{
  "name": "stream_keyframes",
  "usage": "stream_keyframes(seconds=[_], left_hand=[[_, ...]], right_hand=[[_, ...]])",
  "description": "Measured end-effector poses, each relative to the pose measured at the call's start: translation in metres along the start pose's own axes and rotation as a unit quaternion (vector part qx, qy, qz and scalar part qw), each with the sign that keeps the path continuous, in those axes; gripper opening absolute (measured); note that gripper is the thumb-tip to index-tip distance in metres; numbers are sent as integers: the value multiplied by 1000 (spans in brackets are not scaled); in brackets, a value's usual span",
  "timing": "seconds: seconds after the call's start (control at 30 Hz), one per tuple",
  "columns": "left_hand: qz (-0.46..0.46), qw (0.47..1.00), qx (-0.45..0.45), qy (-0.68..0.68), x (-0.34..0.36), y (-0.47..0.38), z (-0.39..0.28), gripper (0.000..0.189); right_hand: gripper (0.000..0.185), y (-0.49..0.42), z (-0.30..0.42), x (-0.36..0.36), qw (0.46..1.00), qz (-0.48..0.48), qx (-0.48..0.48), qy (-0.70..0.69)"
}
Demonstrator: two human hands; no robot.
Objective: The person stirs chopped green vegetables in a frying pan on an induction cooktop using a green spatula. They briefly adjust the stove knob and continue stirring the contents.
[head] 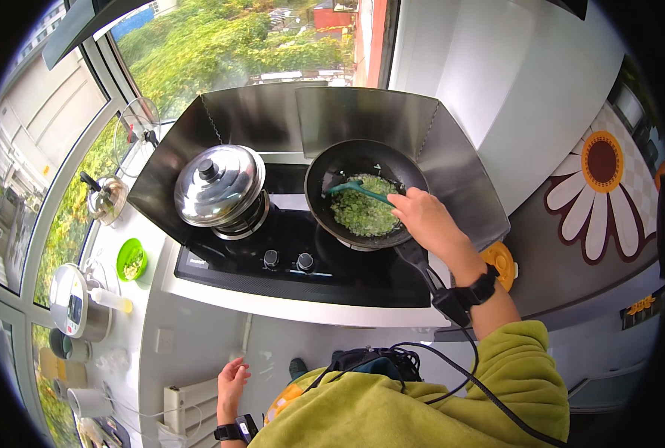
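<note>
My right hand (420,217) grips the handle of a teal spatula (360,190), whose head rests in the left part of a black frying pan (324,210). Chopped pale-green vegetables (366,213) lie spread over the pan's bottom. The pan sits on the right burner of a black gas cooktop (242,269), its dark handle (413,255) pointing towards me under my wrist. Low at my left side, away from the cooktop, my left hand (233,382) hangs with nothing in it, its fingers loosely curled and partly apart.
A lidded steel pot (220,187) occupies the left burner. Metal splash guards (360,117) wall the cooktop's back and sides. On the left counter stand a green bowl (132,260) of chopped food, a squeeze bottle (111,299) and an electric cooker (80,305). A cable (478,386) trails from my right wrist.
</note>
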State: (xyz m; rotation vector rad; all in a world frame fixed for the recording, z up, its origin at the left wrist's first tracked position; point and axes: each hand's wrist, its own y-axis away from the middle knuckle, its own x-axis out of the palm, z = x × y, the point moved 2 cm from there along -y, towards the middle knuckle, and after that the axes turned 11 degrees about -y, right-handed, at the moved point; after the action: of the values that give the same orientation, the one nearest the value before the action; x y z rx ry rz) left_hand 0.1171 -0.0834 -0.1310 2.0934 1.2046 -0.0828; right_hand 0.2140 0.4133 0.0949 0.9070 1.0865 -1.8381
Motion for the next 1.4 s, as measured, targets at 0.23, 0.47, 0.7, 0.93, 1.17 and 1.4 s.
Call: stream_keyframes(seconds=[0.23,0.47,0.7,0.93,1.17,1.4], left_hand=[[0,1000,-10,-1,4,-5,8,36],[16,999,23,-20,11,-19,-6,36],[9,998,51,-29,12,-17,-7,36],[2,1000,0,-9,9,-5,15,36],[22,999,25,-20,15,-12,6,36],[24,999,37,-19,16,-21,4,35]], right_hand=[[23,35,0,-59,998,36,49,19],[25,6,-34,-34,996,-51,56,41],[26,-14,-38,3,996,-36,38,66],[20,20,-7,-36,996,21,34,74],[21,4,-29,-20,991,-52,6,126],[21,30,-32,-23,993,-8,35,108]])
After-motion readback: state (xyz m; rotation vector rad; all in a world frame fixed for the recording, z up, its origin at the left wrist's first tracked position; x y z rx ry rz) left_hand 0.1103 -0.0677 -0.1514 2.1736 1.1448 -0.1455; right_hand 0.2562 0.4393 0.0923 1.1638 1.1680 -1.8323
